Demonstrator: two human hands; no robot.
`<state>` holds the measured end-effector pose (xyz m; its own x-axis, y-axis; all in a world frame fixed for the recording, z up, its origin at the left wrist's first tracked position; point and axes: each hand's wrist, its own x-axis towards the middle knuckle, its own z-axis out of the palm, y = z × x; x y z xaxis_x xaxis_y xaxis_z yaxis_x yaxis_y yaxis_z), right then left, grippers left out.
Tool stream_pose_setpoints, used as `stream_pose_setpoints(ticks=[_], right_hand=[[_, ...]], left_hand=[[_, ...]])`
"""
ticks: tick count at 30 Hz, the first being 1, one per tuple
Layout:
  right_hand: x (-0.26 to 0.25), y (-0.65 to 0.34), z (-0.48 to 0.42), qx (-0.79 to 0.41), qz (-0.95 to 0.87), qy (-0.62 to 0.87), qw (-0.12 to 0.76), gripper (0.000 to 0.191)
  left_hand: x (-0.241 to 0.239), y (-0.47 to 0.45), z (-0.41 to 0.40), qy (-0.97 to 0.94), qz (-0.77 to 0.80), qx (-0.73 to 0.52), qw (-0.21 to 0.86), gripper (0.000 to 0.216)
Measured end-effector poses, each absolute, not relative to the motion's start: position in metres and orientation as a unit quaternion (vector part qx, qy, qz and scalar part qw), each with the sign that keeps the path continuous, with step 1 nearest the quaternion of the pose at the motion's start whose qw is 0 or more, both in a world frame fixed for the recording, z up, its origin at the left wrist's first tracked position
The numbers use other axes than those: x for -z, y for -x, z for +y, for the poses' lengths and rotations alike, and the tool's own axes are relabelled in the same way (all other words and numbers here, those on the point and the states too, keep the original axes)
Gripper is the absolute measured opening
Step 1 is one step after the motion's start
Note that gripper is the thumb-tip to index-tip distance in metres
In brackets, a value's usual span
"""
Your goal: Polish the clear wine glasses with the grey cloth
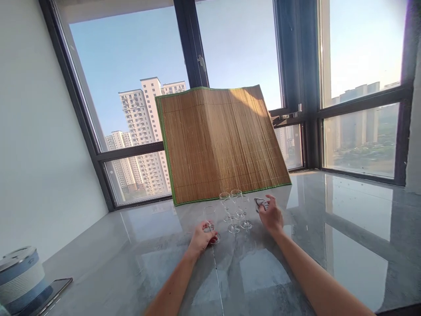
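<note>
In front of the propped bamboo mat point(220, 145), the left hand point(201, 239) is gripping one clear stemmed glass point(210, 221) apart from three clustered glasses point(235, 208); the right hand point(271, 216) is pinching a small grey cloth point(261, 202); wiping appears barely begun.

There are four glasses point(234, 210), one cloth point(261, 202), one bamboo mat point(220, 140), one phone point(49, 295) and one tin point(19, 274).

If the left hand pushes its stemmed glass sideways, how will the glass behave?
The stemmed glass looks top-heavy on its thin stem, so it probably tips easily. On the glossy countertop its foot may slide. It seems thin, clear glass, likely fragile.
</note>
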<state>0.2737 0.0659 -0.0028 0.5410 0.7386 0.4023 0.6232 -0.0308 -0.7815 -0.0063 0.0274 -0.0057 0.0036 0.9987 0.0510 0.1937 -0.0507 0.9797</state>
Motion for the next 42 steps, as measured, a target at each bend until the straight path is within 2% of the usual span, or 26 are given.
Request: stream_pose_setpoints(ticks=[3,8,11,15,21,23,34,42], right_hand=[[0.002,-0.274,0.066,-0.076,-0.470,0.725,0.497,0.049],[0.003,-0.275,0.068,-0.094,-0.470,0.726,0.492,0.048],[0.004,-0.275,0.069,-0.102,-0.468,0.726,0.492,0.047],[0.004,-0.275,0.069,-0.106,-0.471,0.723,0.494,0.047],[0.001,-0.276,0.069,-0.105,-0.465,0.719,0.506,0.046],[0.001,-0.275,0.069,-0.104,-0.464,0.717,0.509,0.046],[0.005,-0.276,0.068,-0.115,-0.480,0.709,0.503,0.046],[0.003,-0.273,0.068,-0.121,-0.475,0.709,0.506,0.046]], left_hand=[[0.002,0.014,0.029,-0.595,0.556,-0.453,0.362,0.050],[-0.004,0.024,0.028,-0.641,0.598,-0.418,0.238,0.017],[-0.006,0.024,0.025,-0.676,0.599,-0.387,0.188,0.025],[-0.003,0.018,0.022,-0.747,0.547,-0.339,0.169,0.016],[0.004,0.016,0.020,-0.821,0.484,-0.249,0.172,0.054],[0.004,0.016,0.019,-0.832,0.474,-0.233,0.172,0.059],[-0.007,0.010,0.009,-0.844,0.493,-0.185,0.101,0.055],[-0.006,0.010,0.007,-0.848,0.489,-0.177,0.102,0.058]])
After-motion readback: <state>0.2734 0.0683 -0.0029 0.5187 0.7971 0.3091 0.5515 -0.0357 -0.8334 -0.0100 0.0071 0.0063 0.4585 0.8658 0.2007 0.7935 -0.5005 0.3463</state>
